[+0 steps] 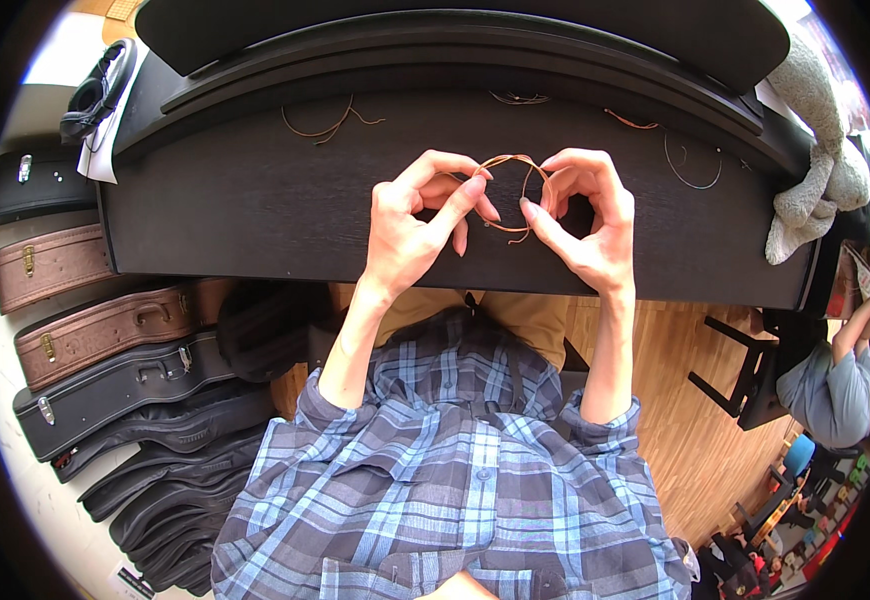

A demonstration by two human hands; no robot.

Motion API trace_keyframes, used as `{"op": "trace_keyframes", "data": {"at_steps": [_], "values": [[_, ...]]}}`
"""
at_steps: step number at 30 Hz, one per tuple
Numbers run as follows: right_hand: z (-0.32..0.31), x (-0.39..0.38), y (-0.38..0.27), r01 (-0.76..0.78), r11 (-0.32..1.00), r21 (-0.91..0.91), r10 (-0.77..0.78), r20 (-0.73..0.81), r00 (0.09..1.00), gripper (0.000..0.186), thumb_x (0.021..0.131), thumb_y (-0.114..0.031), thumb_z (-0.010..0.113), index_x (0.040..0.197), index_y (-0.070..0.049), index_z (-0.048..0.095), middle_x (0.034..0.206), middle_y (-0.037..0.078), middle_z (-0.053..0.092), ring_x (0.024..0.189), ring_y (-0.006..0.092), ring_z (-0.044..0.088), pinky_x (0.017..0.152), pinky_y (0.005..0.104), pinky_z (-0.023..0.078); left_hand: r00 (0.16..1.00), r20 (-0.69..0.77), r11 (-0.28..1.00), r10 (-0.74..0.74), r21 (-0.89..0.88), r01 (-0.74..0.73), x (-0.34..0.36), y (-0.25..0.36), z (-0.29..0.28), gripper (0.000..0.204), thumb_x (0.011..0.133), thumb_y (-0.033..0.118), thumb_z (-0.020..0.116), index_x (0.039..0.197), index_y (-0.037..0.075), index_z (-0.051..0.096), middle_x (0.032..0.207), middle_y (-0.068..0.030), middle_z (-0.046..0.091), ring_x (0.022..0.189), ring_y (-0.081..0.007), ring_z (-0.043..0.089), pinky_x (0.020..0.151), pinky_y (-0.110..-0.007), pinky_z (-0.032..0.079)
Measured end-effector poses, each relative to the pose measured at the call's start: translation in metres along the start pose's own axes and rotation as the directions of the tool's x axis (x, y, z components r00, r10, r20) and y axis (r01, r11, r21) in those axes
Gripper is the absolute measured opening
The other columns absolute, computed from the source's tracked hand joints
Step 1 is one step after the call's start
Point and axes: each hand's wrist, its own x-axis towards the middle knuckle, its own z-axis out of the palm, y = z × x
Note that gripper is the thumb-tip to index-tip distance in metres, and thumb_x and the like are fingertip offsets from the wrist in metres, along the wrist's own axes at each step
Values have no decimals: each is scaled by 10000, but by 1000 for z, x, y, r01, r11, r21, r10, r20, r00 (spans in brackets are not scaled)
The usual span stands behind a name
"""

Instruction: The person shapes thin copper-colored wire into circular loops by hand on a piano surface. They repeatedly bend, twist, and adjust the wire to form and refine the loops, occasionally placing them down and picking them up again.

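A coiled loop of thin copper-coloured string (505,159) is held up over the black desk (205,220). My left hand (422,220) pinches the loop's left side between thumb and fingers. My right hand (583,215) pinches its right side, fingers curled, with a loose end hanging below. Other thin strings lie along the desk's back: a copper-coloured curl (325,130) at the left, a pale piece (520,99) in the middle, a short orange piece (631,122) and a thin curved one (693,183) at the right.
Headphones (88,105) sit on the desk's back-left corner, a grey plush toy (795,220) on its right end. Brown and black instrument cases (105,330) stand in a row at the left. A person in a grey top (820,395) is near a black stool (730,370) on the wooden floor at the right.
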Motion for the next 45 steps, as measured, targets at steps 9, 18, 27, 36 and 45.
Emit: {"op": "trace_keyframes", "data": {"at_steps": [9, 18, 27, 36, 45], "values": [[-1, 2, -1, -16, 992, -123, 27, 85, 996, 159, 846, 24, 750, 988, -47, 748, 717, -20, 564, 568, 47, 481, 569, 223, 404, 990, 51, 990, 132, -54, -129, -2, -5, -1, 153, 992, 104, 684, 1123, 29, 709, 786, -95, 766, 541, -77, 644, 465, -203, 444], [7, 4, -4, -7, 974, -228, -20, -117, 993, 470, 857, -121, 830, 1309, -116, 701, 1038, 25, 519, 615, 29, 486, 556, 206, 440, 998, 23, 998, 54, -23, -53, -4, 0, -4, 181, 1033, 102, 626, 1141, -39, 661, 760, -104, 719, 560, -114, 644, 479, -217, 450], [-1, 2, 0, -73, 977, 200, 120, -233, 965, 261, 1104, -172, 495, 1273, -18, 622, 1149, 99, 728, 478, -12, 446, 428, 163, 360, 995, -71, 994, 69, -85, -75, -1, -5, -3, 214, 1054, 192, 618, 1119, 11, 712, 696, -8, 663, 515, -26, 483, 472, -196, 350], [-2, 2, 2, -107, 947, 304, 213, -340, 916, 255, 1023, -41, 618, 1275, -19, 585, 1122, 113, 706, 509, -1, 475, 427, 168, 376, 993, -92, 995, 74, -54, -79, -1, -2, -2, 226, 1058, 202, 614, 1069, -3, 711, 823, 5, 692, 605, -15, 489, 524, -195, 385], [-2, 1, 2, -149, 976, 161, 177, -174, 969, 209, 991, -72, 691, 1193, -21, 674, 919, 40, 738, 556, -11, 483, 486, 165, 371, 994, -94, 997, 58, -50, -63, -1, -4, 0, 216, 1057, 195, 616, 1050, 6, 719, 722, 27, 634, 592, -14, 482, 532, -192, 375]]}}
